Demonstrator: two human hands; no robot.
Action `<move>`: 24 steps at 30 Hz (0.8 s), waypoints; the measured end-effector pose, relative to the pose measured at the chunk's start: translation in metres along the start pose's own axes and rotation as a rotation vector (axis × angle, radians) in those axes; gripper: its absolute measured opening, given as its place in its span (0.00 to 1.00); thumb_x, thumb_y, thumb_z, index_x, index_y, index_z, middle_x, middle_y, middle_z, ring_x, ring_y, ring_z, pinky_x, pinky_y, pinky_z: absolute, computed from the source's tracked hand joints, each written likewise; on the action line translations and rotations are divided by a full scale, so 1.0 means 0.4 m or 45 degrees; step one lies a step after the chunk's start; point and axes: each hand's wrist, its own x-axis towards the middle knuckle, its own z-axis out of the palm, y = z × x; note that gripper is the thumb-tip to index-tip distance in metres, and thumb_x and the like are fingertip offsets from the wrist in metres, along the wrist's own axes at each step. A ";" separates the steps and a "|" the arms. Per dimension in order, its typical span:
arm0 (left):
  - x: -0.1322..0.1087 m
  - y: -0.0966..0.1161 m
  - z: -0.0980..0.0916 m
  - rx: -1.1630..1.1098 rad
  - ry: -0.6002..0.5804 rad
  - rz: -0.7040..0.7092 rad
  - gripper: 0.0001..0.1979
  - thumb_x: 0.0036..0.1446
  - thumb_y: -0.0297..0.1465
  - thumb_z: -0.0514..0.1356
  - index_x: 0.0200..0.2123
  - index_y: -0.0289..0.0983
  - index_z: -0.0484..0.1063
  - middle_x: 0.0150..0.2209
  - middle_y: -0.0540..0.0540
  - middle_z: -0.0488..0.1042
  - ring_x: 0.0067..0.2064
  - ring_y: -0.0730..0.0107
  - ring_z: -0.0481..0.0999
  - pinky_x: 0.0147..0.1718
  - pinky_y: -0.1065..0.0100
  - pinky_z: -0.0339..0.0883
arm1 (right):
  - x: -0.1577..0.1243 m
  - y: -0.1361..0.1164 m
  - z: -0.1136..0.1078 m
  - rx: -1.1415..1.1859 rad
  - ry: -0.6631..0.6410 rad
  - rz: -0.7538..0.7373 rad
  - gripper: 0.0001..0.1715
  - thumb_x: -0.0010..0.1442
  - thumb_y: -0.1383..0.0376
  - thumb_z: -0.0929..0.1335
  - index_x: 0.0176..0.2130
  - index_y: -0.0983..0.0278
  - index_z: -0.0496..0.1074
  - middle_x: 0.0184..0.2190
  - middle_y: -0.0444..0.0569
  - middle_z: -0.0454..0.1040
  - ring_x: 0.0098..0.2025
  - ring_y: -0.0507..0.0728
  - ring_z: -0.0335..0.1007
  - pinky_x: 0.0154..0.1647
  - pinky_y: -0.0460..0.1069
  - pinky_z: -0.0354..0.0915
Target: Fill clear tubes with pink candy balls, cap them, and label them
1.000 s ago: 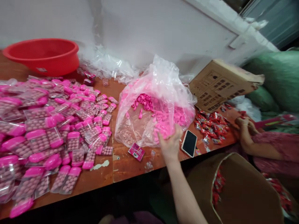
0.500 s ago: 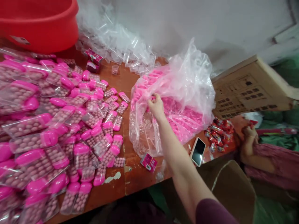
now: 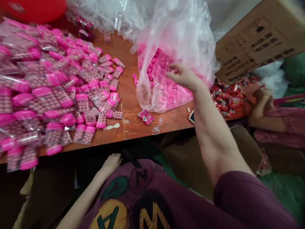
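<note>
My right hand (image 3: 180, 75) reaches over the big clear plastic bag (image 3: 183, 28), its fingers loosely bent and apart. No item shows between them, though the hand may be touching the film. Inside the bag lie many small pink plastic pieces (image 3: 170, 90); one similar pink piece (image 3: 135, 79) rests on the table just left of it. My left hand (image 3: 111, 163) lies low by my lap, below the table edge, back up with fingers loosely extended; it appears to hold nothing. Clear containers of pink balls with pink caps (image 3: 82, 101) are heaped on the table's left.
Behind are a red tub (image 3: 35, 11) and clear empty plastic containers (image 3: 116, 17). A small pink packet (image 3: 145, 116) and a partly covered phone (image 3: 191, 117) lie near the front edge. Red-wrapped pieces (image 3: 227, 97), a cardboard box (image 3: 254, 41) and another person's arm (image 3: 264, 108) are at right.
My right hand has let go of the bag's film and moved right, over the pink pieces. The bag's mouth stands wider. My view has tilted down, bringing my left hand into sight.
</note>
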 end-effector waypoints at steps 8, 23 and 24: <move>-0.156 0.221 -0.199 -0.520 0.664 0.606 0.13 0.70 0.37 0.57 0.45 0.40 0.82 0.45 0.44 0.85 0.46 0.61 0.84 0.51 0.64 0.75 | -0.130 -0.018 0.322 -0.096 -0.061 -0.019 0.22 0.60 0.64 0.75 0.53 0.66 0.79 0.49 0.57 0.80 0.51 0.63 0.76 0.61 0.58 0.69; 0.442 0.449 -0.699 0.068 1.128 0.133 0.17 0.68 0.31 0.58 0.56 0.32 0.77 0.62 0.29 0.71 0.55 0.44 0.78 0.50 0.54 0.67 | -0.241 0.005 0.210 0.590 0.072 -0.078 0.19 0.68 0.57 0.67 0.55 0.60 0.75 0.27 0.40 0.63 0.27 0.52 0.58 0.33 0.50 0.59; 0.438 0.446 -0.704 0.045 1.153 0.114 0.16 0.68 0.31 0.59 0.54 0.31 0.78 0.60 0.31 0.73 0.53 0.47 0.78 0.49 0.56 0.66 | -0.262 0.010 0.226 0.729 0.233 0.005 0.18 0.69 0.58 0.65 0.55 0.60 0.74 0.27 0.39 0.61 0.26 0.52 0.57 0.31 0.49 0.58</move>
